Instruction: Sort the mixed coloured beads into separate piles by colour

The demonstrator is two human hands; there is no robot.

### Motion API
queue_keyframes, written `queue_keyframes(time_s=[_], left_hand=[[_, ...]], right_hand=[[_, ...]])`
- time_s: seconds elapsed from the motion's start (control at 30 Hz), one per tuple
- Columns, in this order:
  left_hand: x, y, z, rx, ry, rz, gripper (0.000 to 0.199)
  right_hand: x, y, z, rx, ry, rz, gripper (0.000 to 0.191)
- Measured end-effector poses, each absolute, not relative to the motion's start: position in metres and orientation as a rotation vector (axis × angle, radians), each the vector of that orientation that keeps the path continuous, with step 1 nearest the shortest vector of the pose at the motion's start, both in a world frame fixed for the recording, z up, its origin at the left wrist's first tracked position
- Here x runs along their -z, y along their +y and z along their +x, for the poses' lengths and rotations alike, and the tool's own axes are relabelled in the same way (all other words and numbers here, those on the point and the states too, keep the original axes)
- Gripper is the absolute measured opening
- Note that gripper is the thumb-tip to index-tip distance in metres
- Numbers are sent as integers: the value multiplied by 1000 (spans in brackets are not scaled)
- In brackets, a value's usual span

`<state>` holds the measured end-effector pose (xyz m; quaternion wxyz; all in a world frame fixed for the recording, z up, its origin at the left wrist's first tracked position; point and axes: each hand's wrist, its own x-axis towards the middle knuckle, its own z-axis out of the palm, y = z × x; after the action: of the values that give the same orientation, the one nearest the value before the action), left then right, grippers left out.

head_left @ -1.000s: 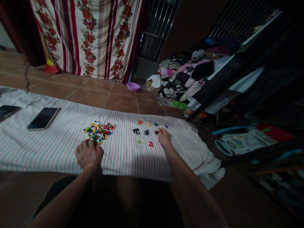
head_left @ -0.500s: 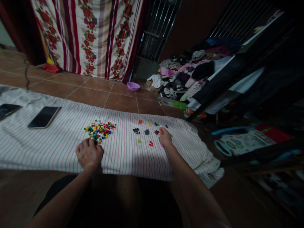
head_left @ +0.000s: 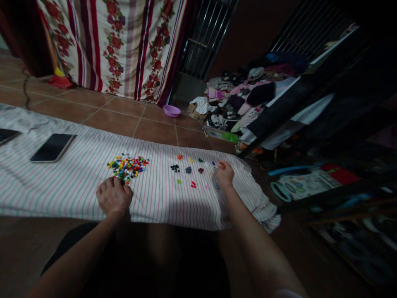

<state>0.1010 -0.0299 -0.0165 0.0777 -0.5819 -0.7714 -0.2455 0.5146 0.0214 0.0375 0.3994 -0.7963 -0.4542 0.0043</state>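
A person's two bare hands work over a striped cloth [head_left: 155,198], where many small coloured pieces lie in one mixed pile and several little groups. The left hand [head_left: 114,195] rests at the near edge of the mixed pile [head_left: 128,166], its fingers bent over the closest pieces; whether they grip any cannot be told, since the palm faces down. The right hand [head_left: 225,174] is beyond the far right side of the sorted groups, its fingers curled in and the thumb and forefinger close together; the light is dim and the pieces tiny, so I can't tell whether one sits between the fingertips. Between the hands, the groups stand apart from one another: orange [head_left: 180,157], yellow [head_left: 191,160] and dark green [head_left: 200,160] pieces along the far side; black [head_left: 176,167], grey [head_left: 188,170] and brown [head_left: 201,170] ones in the middle; lime [head_left: 179,181], red [head_left: 193,184] and pink [head_left: 206,186] ones nearer the person. A dark-screened phone [head_left: 53,147] lies flat on the cloth, left of the mixed pile, with part of another device [head_left: 8,135] at the left edge of the view. Past the cloth, a purple basin [head_left: 171,110] sits on the tiled floor [head_left: 155,131], near a flowered curtain [head_left: 124,49] and a heap of clothes [head_left: 238,95].
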Motion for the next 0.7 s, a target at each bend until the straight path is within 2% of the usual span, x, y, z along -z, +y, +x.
queue_keyframes(time_s=[0.2, 0.43, 0.57, 0.7], left_hand=[[19, -30, 100, 767, -2311, -1756, 30], [19, -28, 100, 806, -2329, -1741, 26], [17, -28, 100, 805, -2333, -1746, 24], [15, -28, 101, 814, -2342, -1751, 22]], right_hand=[[-57, 16, 439, -127, -1307, -1802, 38], [-31, 1, 293, -560, -1767, -1353, 30], [-14, 3, 238, -644, -1877, -1324, 24], [1, 15, 215, -582, -1882, -1438, 26]])
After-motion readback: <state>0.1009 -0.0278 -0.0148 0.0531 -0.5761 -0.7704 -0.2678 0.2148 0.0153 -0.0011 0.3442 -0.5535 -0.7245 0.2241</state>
